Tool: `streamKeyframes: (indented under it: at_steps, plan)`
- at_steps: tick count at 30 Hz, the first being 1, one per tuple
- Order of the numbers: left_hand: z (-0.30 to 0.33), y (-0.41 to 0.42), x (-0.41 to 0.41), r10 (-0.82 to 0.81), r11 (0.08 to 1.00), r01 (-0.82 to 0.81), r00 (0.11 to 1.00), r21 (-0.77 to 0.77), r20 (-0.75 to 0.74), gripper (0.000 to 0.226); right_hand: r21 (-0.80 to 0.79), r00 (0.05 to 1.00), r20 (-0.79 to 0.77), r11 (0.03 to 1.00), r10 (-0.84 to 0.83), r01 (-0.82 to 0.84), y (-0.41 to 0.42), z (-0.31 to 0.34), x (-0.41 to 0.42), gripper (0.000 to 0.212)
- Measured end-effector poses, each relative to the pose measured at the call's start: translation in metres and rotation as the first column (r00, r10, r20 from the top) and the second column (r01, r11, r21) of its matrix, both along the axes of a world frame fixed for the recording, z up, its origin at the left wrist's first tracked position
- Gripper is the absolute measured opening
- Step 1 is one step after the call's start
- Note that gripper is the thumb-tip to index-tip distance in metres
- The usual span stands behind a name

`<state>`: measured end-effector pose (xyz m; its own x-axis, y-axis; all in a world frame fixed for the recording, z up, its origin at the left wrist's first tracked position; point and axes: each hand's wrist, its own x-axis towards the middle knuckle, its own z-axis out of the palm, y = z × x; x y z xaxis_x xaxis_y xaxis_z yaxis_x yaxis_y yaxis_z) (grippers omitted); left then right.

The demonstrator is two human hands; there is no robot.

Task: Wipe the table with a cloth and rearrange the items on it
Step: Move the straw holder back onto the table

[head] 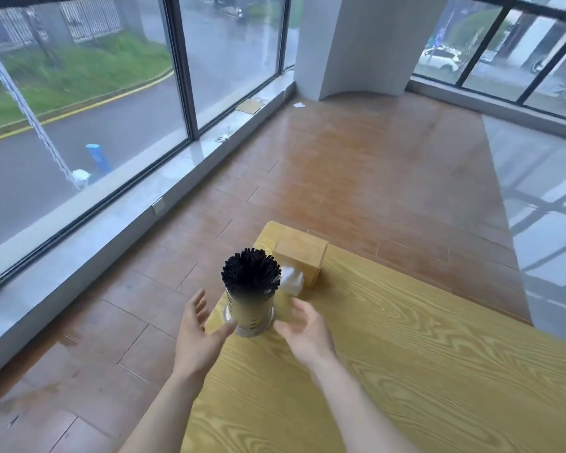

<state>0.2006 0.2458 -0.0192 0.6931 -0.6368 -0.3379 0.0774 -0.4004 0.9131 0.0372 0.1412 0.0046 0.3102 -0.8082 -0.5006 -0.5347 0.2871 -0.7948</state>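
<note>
A metal holder [249, 313] packed with black chopsticks [251, 268] stands upright near the left edge of the light wooden table [406, 354]. Just behind it sits a wooden tissue box [303, 253] with a white tissue [291, 279] sticking out of its front. My left hand [198, 331] is open at the holder's left side, thumb close to its base. My right hand [307, 331] is open at the holder's right side, fingers spread and slightly blurred. Neither hand grips the holder. No cloth is visible.
The table's left edge and far corner are close to the holder. Beyond is brown wood-tile floor [356, 165], a low window sill [177, 178] along large windows at the left, and a white pillar [356, 44] at the back.
</note>
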Motion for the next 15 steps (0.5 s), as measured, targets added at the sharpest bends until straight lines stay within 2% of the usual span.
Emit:
streamKeyframes:
  at_steps: [6,8,11,15]
  plan:
    - [-0.004,-0.03,0.023,-0.191,0.98,0.189,0.981,-0.061,-0.026,0.114,-0.009,0.997,0.041,0.997,0.071,-0.071,-0.014,0.001,0.034,0.091]
    - [-0.011,-0.037,0.026,-0.22,0.974,0.217,0.975,-0.07,-0.032,0.108,-0.006,0.994,0.059,0.996,0.09,-0.089,-0.017,0.001,0.04,0.086]
    - [-0.017,-0.042,0.026,-0.223,0.973,0.222,0.975,-0.069,-0.009,0.086,-0.01,0.992,0.089,0.996,0.085,-0.085,-0.021,-0.002,0.042,0.078]
    - [-0.013,-0.038,0.02,-0.226,0.971,0.226,0.974,-0.071,0.014,0.081,-0.023,0.991,0.106,0.997,0.077,-0.075,-0.021,-0.003,0.032,0.066]
